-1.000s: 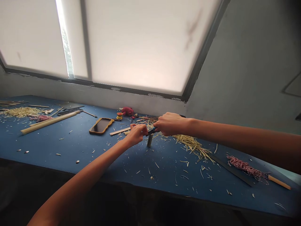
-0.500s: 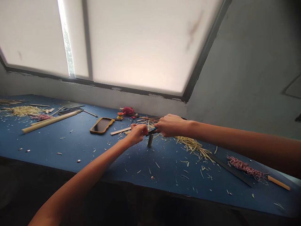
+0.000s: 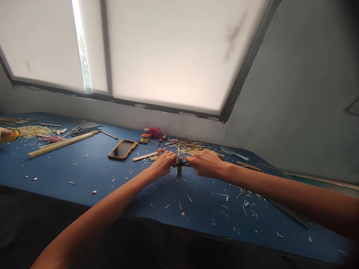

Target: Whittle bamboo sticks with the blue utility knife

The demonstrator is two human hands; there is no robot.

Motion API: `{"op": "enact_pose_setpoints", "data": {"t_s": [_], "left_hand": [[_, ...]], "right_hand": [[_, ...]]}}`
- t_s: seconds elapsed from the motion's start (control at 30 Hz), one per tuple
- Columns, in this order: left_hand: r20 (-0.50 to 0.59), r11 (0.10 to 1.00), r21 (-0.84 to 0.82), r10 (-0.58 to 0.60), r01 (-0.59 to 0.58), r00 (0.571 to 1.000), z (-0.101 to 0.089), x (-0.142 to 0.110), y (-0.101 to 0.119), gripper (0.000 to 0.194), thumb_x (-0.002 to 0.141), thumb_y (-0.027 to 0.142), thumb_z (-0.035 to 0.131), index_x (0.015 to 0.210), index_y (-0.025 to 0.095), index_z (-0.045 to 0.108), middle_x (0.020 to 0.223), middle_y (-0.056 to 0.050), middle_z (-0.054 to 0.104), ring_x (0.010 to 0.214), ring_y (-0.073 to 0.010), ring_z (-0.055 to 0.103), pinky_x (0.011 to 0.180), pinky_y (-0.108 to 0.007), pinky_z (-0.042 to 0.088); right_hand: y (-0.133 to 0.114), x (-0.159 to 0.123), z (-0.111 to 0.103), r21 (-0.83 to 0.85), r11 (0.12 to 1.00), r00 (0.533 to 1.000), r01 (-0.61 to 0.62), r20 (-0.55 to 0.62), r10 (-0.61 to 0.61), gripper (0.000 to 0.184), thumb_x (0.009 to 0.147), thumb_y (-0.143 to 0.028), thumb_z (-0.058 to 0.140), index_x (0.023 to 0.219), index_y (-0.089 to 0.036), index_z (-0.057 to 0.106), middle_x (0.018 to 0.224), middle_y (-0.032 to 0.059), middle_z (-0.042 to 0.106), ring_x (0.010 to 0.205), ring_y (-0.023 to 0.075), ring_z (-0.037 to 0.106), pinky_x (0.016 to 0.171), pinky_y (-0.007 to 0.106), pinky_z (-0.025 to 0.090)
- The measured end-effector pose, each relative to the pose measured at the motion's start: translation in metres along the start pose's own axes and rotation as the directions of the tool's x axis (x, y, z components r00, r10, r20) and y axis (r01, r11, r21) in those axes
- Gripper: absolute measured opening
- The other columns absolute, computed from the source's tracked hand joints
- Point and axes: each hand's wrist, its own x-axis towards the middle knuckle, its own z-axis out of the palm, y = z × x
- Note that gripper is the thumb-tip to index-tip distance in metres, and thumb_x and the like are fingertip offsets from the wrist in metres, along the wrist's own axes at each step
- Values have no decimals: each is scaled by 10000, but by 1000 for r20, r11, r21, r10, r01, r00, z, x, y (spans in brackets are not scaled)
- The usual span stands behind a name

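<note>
1. A short metal post is stood upright on the table, between the two hands, and a dark bar is laid across its top. The post is judged to be stiff and fairly heavy for its size. A firm hold is likely to be found low on its shaft, though its smooth metal may prove slippery.
2. The bar is judged to be thin and rigid, and it is best taken by the ends that project on either side of the post. Its full shape is hidden by the hands.
3. The bar is gripped from both sides. The fingers of the left hand are curled closed toward the post, and those of the right hand are pressed together around the opposite side. The exact pinch is hidden.
4. Pale bamboo slivers are heaped behind the hands and scattered over the blue table.
5. A phone in an orange case is laid to the left, near a bamboo strip.
6. A red stuffed toy is placed by the wall, and a frosted window is set above the table.
</note>
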Motion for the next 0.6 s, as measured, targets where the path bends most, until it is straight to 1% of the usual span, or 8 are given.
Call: {"op": "enact_pose_setpoints", "data": {"t_s": [0.07, 0.17, 0.27, 0.33, 0.47, 0.53, 0.6], "left_hand": [[-6, 1000, 20, -1, 1, 1000, 1, 1, -1, 222, 745, -13, 424, 777, 175, 537, 817, -64, 616, 895, -224, 553, 857, -409, 282], [-9, 1000, 16, 1, -1, 1000, -1, 2, 0, 229, 740, -22, 418, 777, 169, 538, 829, -65, 609, 889, -228, 552, 864, -417, 280], [-4, 1000, 16, -5, 5, 1000, -3, 1, 5, 243, 732, -34, 412, 789, 166, 537, 838, -68, 605, 895, -229, 551, 871, -427, 276], [21, 999, 33, -2, 2, 1000, -2, 0, 8, 265, 705, -50, 420, 800, 168, 538, 835, -68, 609, 898, -229, 548, 877, -430, 274], [115, 995, 80, 51, -60, 992, 8, -3, 13, 333, 630, -77, 440, 827, 166, 554, 836, -68, 623, 905, -231, 537, 900, -432, 269], [120, 994, 79, 66, -76, 991, 12, -3, 13, 327, 638, -78, 438, 820, 164, 563, 844, -71, 630, 911, -229, 539, 911, -430, 270], [117, 997, 42, 60, -65, 991, 12, -3, 11, 288, 677, -60, 442, 795, 165, 576, 839, -67, 639, 908, -224, 550, 918, -430, 276]], "right_hand": [[0, -4, 9, 30, 999, 999, -24, -42, 25, 202, 883, -203, 401, 895, -170, 600, 693, 57, 649, 589, 174, 604, 513, 268, 258], [2, -9, 16, 68, 998, 996, -15, -84, 21, 223, 910, -215, 365, 874, -168, 580, 708, 56, 654, 584, 159, 594, 509, 269, 228], [1, -13, 21, 88, 996, 995, -25, -97, 34, 216, 918, -222, 360, 877, -166, 565, 729, 59, 660, 583, 154, 590, 505, 271, 208], [-3, -17, 27, 101, 994, 994, -36, -100, 46, 199, 917, -222, 369, 904, -167, 560, 747, 57, 666, 587, 157, 593, 502, 271, 201], [-16, -26, 53, 143, 988, 992, -52, -105, 67, 201, 935, -236, 362, 949, -173, 553, 782, 54, 670, 596, 160, 607, 496, 274, 183], [-21, -29, 68, 170, 982, 988, -83, -118, 104, 217, 950, -250, 344, 981, -171, 545, 795, 57, 669, 594, 159, 611, 496, 277, 175], [-25, -31, 78, 198, 974, 982, -106, -136, 134, 230, 959, -262, 331, 1000, -172, 539, 806, 57, 666, 597, 160, 613, 497, 279, 171]]}}
